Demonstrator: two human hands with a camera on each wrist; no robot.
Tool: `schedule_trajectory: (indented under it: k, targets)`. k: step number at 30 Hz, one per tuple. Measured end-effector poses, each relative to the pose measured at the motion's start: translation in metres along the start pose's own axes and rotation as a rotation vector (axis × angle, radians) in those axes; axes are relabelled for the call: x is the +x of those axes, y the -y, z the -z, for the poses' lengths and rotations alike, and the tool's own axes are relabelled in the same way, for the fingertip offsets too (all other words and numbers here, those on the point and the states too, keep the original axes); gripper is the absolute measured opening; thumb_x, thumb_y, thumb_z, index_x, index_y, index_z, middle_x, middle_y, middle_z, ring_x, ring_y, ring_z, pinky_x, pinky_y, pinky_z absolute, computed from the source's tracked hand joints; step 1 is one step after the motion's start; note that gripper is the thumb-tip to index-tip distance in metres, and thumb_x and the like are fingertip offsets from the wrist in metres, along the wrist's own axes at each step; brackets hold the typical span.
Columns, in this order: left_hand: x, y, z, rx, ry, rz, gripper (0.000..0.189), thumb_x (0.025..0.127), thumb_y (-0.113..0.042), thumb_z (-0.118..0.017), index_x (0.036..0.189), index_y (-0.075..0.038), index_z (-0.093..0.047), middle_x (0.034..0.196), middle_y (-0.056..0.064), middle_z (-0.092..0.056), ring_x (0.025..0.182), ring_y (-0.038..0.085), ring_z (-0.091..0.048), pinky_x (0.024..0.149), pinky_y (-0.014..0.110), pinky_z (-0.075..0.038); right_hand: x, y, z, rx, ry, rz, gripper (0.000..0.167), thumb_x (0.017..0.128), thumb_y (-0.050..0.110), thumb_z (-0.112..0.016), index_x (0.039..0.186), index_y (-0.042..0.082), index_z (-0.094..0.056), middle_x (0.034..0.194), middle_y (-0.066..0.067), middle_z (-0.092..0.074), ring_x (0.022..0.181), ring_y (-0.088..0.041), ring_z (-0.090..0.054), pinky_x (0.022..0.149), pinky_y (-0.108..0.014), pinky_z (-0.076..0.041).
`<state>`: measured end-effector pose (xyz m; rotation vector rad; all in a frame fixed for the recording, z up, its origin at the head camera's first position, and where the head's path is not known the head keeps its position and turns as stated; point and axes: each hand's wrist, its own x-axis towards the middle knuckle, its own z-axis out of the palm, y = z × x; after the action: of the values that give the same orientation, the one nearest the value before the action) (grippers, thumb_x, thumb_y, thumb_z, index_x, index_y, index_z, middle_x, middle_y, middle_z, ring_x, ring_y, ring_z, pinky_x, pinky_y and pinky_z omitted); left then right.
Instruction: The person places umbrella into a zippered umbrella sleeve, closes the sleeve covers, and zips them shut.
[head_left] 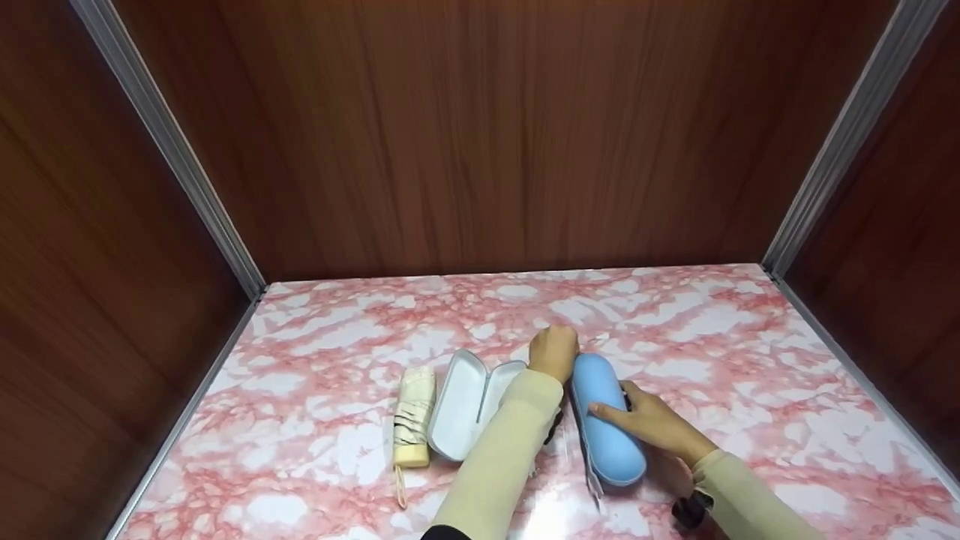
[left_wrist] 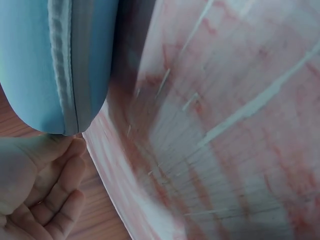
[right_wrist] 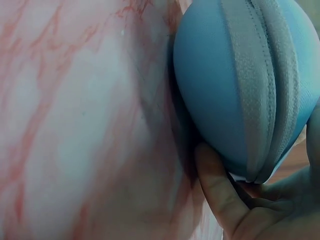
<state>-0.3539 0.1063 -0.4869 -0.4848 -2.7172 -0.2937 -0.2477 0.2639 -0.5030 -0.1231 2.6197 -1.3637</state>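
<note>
- Our right hand (head_left: 664, 426) is gripping the blue zip case (head_left: 609, 431) near its middle, the thumb lying over the top and a finger reaching under the rounded side.
- That case is resting on the table (head_left: 300, 442), a little toward the right edge from the middle, its length running roughly from the near edge toward the far edge.
- We are judging it light and firm-shelled, not fragile, its smooth curve perhaps tending to roll; round the middle is looking like the steadiest hold, with the seam probably giving most.
- Toward the left edge, a folded umbrella (head_left: 415, 409) is lying just beside an opened pale case (head_left: 457, 409), which our left sleeve (head_left: 499, 457) is partly covering.
- Our left hand (head_left: 555, 352) is pinching at the blue case's far end, where the seam is ending; we are not managing to tell whether a zip pull is there.
- Beyond the far edge, a wooden panel (head_left: 510, 150) is standing.
</note>
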Motion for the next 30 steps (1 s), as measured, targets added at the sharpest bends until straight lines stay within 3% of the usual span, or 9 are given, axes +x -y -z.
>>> schedule_trajectory:
  k: [9, 16, 19, 24, 30]
  targets:
    - [-0.002, -0.004, -0.001, 0.0, -0.042, -0.008, 0.01, 0.085, -0.013, -0.075, 0.076, -0.016, -0.079, 0.078, 0.003, -0.073, 0.07, 0.02, -0.07, 0.059, 0.031, -0.056, -0.001, 0.004, 0.0, 0.0, 0.015, -0.025, 0.088, 0.091, 0.052, -0.069, 0.146, -0.009, -0.037, 0.121, -0.023, -0.062, 0.102, -0.031, -0.064, 0.087, -0.049, -0.052]
    - [-0.002, -0.004, 0.002, -0.042, -0.028, -0.019, 0.008, 0.084, -0.015, -0.077, 0.077, -0.016, -0.079, 0.079, 0.002, -0.073, 0.072, 0.02, -0.07, 0.062, 0.031, -0.057, 0.0, 0.003, 0.001, 0.014, 0.012, -0.045, 0.087, 0.09, 0.054, -0.068, 0.144, -0.008, -0.038, 0.12, -0.022, -0.062, 0.102, -0.03, -0.064, 0.087, -0.048, -0.052]
    - [-0.003, 0.0, 0.006, -0.131, 0.027, 0.031, 0.006, 0.086, -0.015, -0.078, 0.08, -0.014, -0.08, 0.082, 0.002, -0.074, 0.076, 0.021, -0.07, 0.066, 0.032, -0.057, 0.001, 0.002, 0.0, 0.013, 0.022, -0.046, 0.089, 0.09, 0.055, -0.068, 0.145, -0.008, -0.037, 0.122, -0.022, -0.062, 0.102, -0.03, -0.064, 0.087, -0.048, -0.052]
    - [-0.006, 0.008, 0.015, -0.37, 0.178, 0.148, 0.009, 0.09, -0.018, -0.075, 0.092, -0.012, -0.082, 0.092, 0.001, -0.075, 0.086, 0.019, -0.07, 0.076, 0.03, -0.056, 0.001, 0.001, 0.0, 0.014, 0.023, -0.053, 0.09, 0.09, 0.056, -0.068, 0.146, -0.007, -0.037, 0.124, -0.022, -0.061, 0.104, -0.03, -0.064, 0.087, -0.049, -0.052]
    - [-0.011, 0.019, 0.026, -0.56, 0.253, 0.161, 0.013, 0.089, -0.017, -0.073, 0.093, -0.007, -0.081, 0.09, 0.003, -0.075, 0.08, 0.015, -0.067, 0.074, 0.026, -0.053, 0.0, 0.0, 0.0, 0.042, 0.013, -0.055, 0.084, 0.09, 0.054, -0.069, 0.143, -0.005, -0.04, 0.118, -0.02, -0.064, 0.1, -0.03, -0.065, 0.086, -0.047, -0.053]
